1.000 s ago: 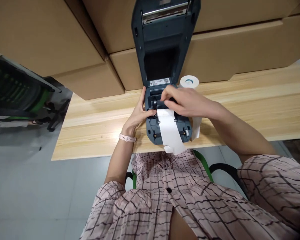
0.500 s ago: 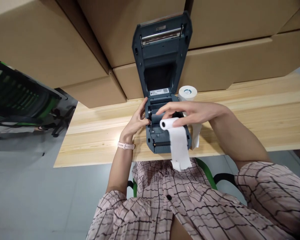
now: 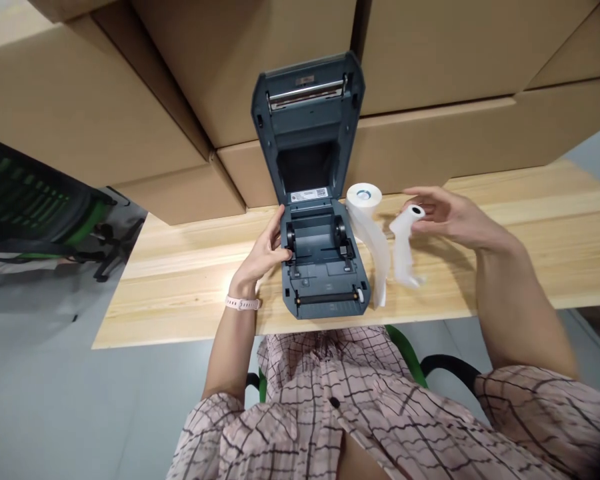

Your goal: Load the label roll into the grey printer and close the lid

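The printer (image 3: 325, 270) stands open on the wooden table (image 3: 180, 280), its lid (image 3: 307, 133) tipped up and back in front of stacked cardboard boxes (image 3: 430, 53). The left hand (image 3: 260, 260) is at the printer's left side, thumb and forefinger spread wide, the thumb over the rim beside a dark disc of the roll holder (image 3: 340, 230) and the forefinger reaching up toward the hinge. Over to the right, well apart from the printer, the right hand (image 3: 447, 217) holds the small paper roll (image 3: 405, 230) between thumb and fingers, one dark core end showing. A loose strip hangs from that roll; its lower end is blurred, so whether it touches the table is hard to say. The larger label roll (image 3: 363, 195) sits just beside the printer, near the hinge (a blue ring shows in its middle), and its own strip (image 3: 377, 253) runs down toward the near table edge, between the printer and the small roll. A pale wristband (image 3: 243, 303) circles the left wrist.
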{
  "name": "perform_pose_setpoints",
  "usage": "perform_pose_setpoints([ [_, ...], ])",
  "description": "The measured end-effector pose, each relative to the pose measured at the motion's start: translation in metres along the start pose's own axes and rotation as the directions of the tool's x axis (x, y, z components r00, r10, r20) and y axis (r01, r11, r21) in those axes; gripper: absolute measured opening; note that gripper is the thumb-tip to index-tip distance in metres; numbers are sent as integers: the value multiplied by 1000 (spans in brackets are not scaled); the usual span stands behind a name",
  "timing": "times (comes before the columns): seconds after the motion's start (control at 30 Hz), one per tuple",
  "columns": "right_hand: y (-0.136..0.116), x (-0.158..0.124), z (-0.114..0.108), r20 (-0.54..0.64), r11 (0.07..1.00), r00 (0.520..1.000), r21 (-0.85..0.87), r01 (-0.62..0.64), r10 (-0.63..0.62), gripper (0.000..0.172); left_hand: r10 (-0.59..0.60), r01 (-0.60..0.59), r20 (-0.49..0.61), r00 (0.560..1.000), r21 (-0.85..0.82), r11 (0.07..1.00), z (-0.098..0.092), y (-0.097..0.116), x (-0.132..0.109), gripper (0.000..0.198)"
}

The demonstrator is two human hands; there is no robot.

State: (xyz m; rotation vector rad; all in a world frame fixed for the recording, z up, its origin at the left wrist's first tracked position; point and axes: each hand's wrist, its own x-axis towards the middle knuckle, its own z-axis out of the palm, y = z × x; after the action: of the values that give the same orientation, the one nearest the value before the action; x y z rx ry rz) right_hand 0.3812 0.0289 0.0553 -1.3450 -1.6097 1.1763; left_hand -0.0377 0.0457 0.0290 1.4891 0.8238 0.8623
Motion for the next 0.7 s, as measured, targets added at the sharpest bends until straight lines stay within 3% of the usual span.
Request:
perform_pose_setpoints([
  [0.17,12,17,23,60,999,998,-8,-36,37,67,-20,20,-10,1000,-10,1000,0,3,-1,123],
  [0.3,4,9,6,148,998,989,-59,-20,28,74,-39,39,-7,999,-17,999,1,6,-2,123],
  [0.47,-9,33,-13,42,998,998,-38,49,-48,77,-32,32,-7,999,10,999,0,5,-2,121],
  [0.6,-15,78,9,228,994,974,-108,25,0,95,-30,30,-15,999,4,1000,0,2,-1,123],
  [0.7,-18,99,29,293,988,955,-156,-9,55,86,-16,16,-10,1000,12,1000,0,0,0,122],
])
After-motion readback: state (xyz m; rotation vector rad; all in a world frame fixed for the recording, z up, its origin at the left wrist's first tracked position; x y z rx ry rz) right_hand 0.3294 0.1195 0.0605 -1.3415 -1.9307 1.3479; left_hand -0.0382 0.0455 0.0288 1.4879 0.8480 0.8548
